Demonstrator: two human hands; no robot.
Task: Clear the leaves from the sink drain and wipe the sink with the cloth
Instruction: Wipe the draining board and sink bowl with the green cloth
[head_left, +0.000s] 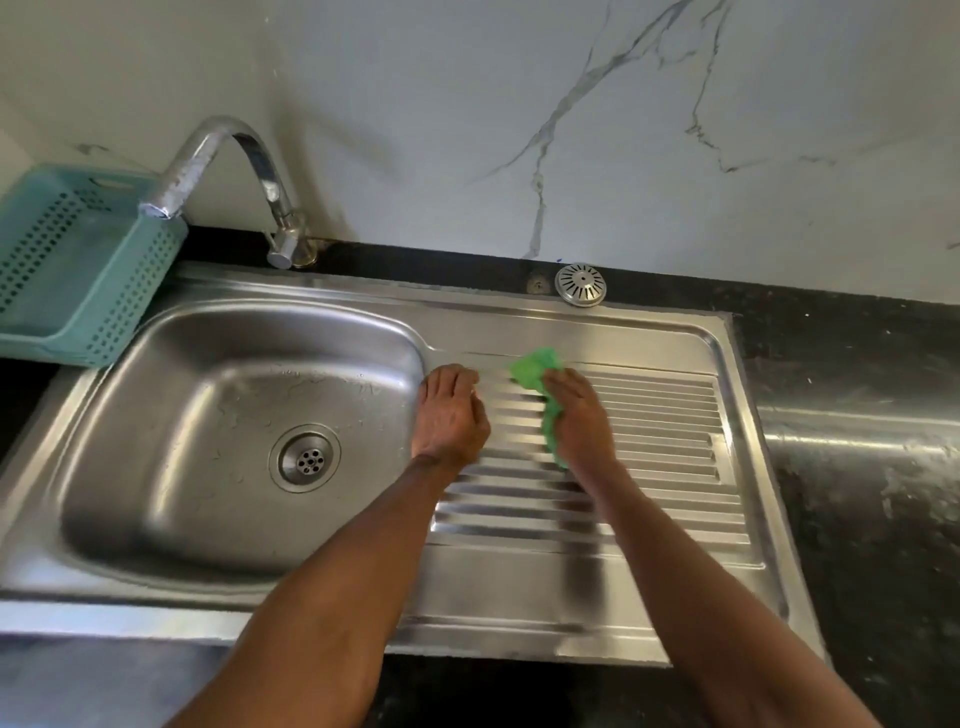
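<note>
The steel sink (156, 561) has a wet basin on the left with a round drain (305, 457) that shows no leaves. Its ribbed drainboard (670, 441) lies to the right. My right hand (579, 418) presses a green cloth (535, 366) flat onto the upper ribs of the drainboard; part of the cloth is hidden under the palm. My left hand (451, 415) rests on the ridge between basin and drainboard, fingers loosely curled, holding nothing that I can see.
A curved chrome tap (228, 171) arches over the basin's back left corner. A teal plastic basket (78, 260) stands left of it. A round metal strainer cap (580, 285) lies on the sink's back rim. Black stone counter (857, 467) surrounds the sink, marble wall behind.
</note>
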